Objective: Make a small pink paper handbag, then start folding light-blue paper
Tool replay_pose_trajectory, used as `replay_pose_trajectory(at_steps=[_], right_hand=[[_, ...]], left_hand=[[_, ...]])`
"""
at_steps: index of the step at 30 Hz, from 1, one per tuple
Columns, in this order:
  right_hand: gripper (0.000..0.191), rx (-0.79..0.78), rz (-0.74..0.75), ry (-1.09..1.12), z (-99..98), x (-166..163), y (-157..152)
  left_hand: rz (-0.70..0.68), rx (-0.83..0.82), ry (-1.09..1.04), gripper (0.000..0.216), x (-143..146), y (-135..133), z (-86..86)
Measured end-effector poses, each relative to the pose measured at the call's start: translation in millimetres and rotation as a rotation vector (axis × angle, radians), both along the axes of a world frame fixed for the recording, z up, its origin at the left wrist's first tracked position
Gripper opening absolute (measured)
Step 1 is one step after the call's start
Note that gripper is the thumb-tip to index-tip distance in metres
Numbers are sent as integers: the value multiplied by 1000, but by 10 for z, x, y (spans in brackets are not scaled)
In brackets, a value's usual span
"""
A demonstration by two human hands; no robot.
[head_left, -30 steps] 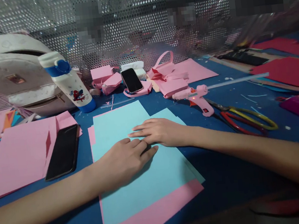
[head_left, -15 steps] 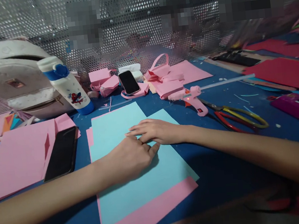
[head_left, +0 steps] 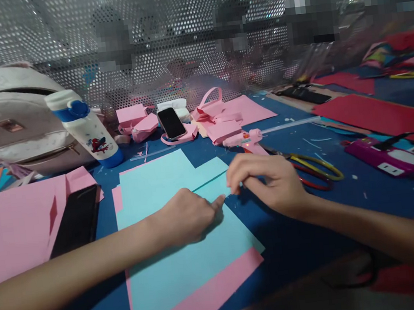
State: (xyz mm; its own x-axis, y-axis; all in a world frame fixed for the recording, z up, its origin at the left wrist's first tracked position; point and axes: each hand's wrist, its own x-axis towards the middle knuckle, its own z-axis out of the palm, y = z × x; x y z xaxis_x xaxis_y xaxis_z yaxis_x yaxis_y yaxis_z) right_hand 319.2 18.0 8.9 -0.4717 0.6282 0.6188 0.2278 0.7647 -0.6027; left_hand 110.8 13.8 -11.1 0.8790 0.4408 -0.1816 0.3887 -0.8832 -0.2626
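A light blue paper sheet [head_left: 174,267] lies on a pink sheet [head_left: 207,298] in front of me on the blue table [head_left: 303,224]. My left hand [head_left: 187,218] rests on the blue sheet, fingers curled, one fingertip pressing near its right edge. My right hand [head_left: 269,180] is raised at that edge, with thumb and fingers pinched together on the paper's edge. A fold or seam line runs across the blue sheet between the two hands.
A pink glue gun [head_left: 247,138] and scissors [head_left: 315,170] lie just behind my right hand. A black phone [head_left: 75,220] sits on pink paper [head_left: 14,224] at left. Behind stand a white bottle [head_left: 86,128], a white bag [head_left: 14,116], another phone [head_left: 171,123], pink scraps [head_left: 221,116]. Red sheets [head_left: 376,115] lie at right.
My right hand has lifted off the blue sheet, moved right and closed into a pinch at its edge. My left hand has curled its fingers and stayed on the sheet.
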Motion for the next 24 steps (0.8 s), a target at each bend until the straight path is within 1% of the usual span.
replay_pose_trajectory(at_steps=[3, 7, 10, 13, 18, 24], right_hand=[[32, -46, -97, -60, -35, 273, -98], [34, -111, -223, -284, -211, 593, -103], [37, -161, -282, -389, -333, 742, -113], [37, -209, -329, -404, -393, 804, -156], [36, -247, -368, -401, -433, 799, -203], [36, -272, -347, -442, -508, 782, -175]], left_hand=[[-2, -32, -32, 79, 48, 70, -4], [-10, -72, -41, 84, 138, 171, -3], [-20, -80, -40, 85, 227, 228, 4], [-33, -79, -44, 85, 313, 265, -4], [-49, -75, -63, 79, 423, 308, -39], [-52, -76, -85, 76, 535, 346, -75]])
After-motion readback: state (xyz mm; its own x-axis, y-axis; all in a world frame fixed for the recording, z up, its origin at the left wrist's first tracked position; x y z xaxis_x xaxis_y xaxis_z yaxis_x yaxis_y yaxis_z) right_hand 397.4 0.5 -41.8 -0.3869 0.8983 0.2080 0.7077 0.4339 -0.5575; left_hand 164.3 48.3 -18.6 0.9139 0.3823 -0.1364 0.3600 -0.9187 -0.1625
